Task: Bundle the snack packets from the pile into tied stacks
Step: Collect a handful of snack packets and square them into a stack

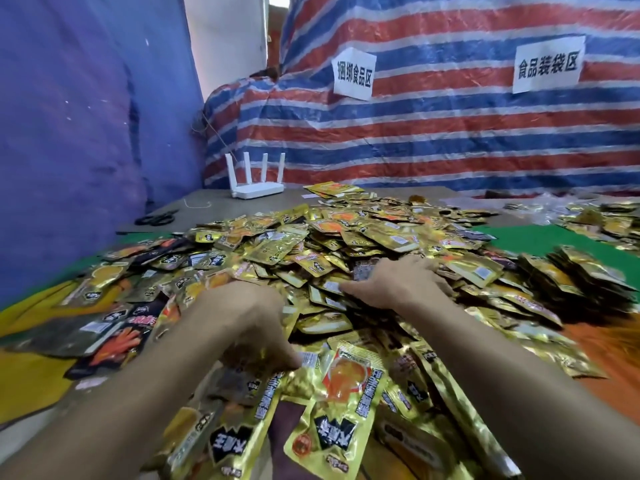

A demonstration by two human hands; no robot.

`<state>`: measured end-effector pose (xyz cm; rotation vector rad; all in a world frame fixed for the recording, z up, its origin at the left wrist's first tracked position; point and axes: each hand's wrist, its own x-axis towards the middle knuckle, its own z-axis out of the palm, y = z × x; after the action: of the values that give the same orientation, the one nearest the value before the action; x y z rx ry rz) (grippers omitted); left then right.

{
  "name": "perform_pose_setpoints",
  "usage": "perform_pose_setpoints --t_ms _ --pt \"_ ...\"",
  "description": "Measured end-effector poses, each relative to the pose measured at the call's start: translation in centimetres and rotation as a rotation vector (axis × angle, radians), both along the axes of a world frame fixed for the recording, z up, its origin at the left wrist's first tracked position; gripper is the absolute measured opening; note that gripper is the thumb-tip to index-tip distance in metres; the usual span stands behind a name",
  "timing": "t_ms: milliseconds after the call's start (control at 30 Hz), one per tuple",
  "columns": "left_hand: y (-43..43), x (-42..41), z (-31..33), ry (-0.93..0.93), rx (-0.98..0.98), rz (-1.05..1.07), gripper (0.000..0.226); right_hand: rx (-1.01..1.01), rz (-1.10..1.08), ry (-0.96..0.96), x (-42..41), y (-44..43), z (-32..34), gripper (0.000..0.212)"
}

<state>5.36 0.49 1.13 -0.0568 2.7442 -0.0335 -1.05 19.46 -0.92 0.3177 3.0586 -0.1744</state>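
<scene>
Closest to me, gold packets (343, 393) lie face up and overlapping at the near foot of the pile (346, 237), which covers most of the table (221, 206). The left hand (256, 327) sits just above them, fingers curled down and pinching the edge of a few packets. I cannot tell how many, since the palm hides them. The right hand (398, 282) is further in, flat on the pile with fingers straight and spread, gripping nothing. I read this as gathering a stack, with nothing tied in hand yet. To do it well, I would sweep with the right hand and feed the left, taking only gold packets turned the same way. I would also square the edges before the stack gets too thick for one hand. The foil looks slippery, so a loose pinch will likely fan out. Dark packets (114, 334) mix in at the left, and I would keep those apart. At the right a row of packets (588, 271) stands on edge beside a green mat (512, 237); whether they are tied I cannot tell. Scissors (156, 218) and a bit of string (197, 203) lie at the far left, well apart from both hands, so I would bring them nearer before tying. Behind them stands a white router (258, 188), then a striped tarp (450, 133) bearing two paper signs (549, 64).
</scene>
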Motion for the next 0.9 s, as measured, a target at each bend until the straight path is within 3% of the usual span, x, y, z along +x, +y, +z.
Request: perform_pose_setpoints --t_ms 67,133,200,300,400,467,567,633,733,900 --pt "-0.4 -0.2 0.2 -0.019 0.066 -0.007 0.064 0.001 0.068 0.017 0.1 0.4 0.5 0.062" --pt "-0.9 -0.4 0.5 -0.028 0.125 0.021 0.046 0.007 0.122 0.045 0.4 0.9 1.0 0.043" --pt "-1.7 -0.7 0.8 -0.01 0.211 0.066 0.04 0.054 0.159 0.072 1.0 1.1 1.2 0.044" --pt "-2.4 -1.1 1.3 0.038 0.359 0.136 0.054 0.075 0.172 0.059 1.6 1.5 1.6 0.051" --pt "-0.5 -1.5 1.1 0.225 0.445 0.139 0.059 0.082 0.169 0.008 1.4 2.0 2.4 0.062" --pt "1.6 -1.9 0.3 0.313 0.405 0.095 0.06 0.071 0.125 -0.033 1.3 2.1 2.4 0.085" --pt "4.2 -2.6 -1.2 0.263 0.267 0.086 0.097 0.014 0.143 -0.084 0.8 2.4 2.0 0.1" --pt "5.1 -3.1 -1.6 0.25 0.19 0.11 0.106 0.008 0.197 -0.095 0.8 2.5 2.1 0.083" --pt "5.9 -3.8 -1.4 0.241 0.157 0.128 0.105 0.114 0.271 -0.053 1.2 1.7 1.8 0.035" --pt "6.4 -5.2 -0.7 0.202 0.193 0.126 0.085 0.153 0.155 -0.008 1.0 -0.5 -0.1 0.054"
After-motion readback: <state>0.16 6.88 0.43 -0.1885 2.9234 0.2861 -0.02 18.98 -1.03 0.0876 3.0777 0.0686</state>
